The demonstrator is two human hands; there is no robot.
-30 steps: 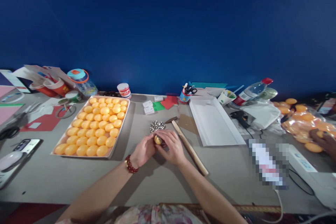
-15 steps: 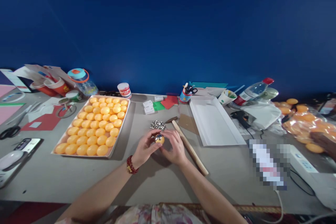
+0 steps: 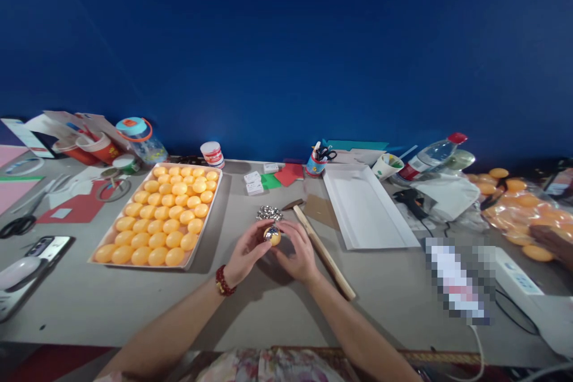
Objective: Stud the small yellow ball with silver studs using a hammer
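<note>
Both my hands meet at the table's middle around one orange ball with a shiny silver piece on its top. My left hand, with a red bead bracelet at the wrist, pinches the ball from the left. My right hand curls around it from the right. A small heap of silver metal pieces lies just beyond my fingers. A wooden-handled hammer lies diagonally beside my right hand.
A tray full of orange balls sits to the left, an empty white tray to the right. A bag of orange balls and another person's hand are at far right. Scissors, cups, paper, a bottle and a phone line the edges.
My hands have shifted their hold, turning the ball so the silver piece now shows on top. The other person's hand at far right has drawn back slightly.
</note>
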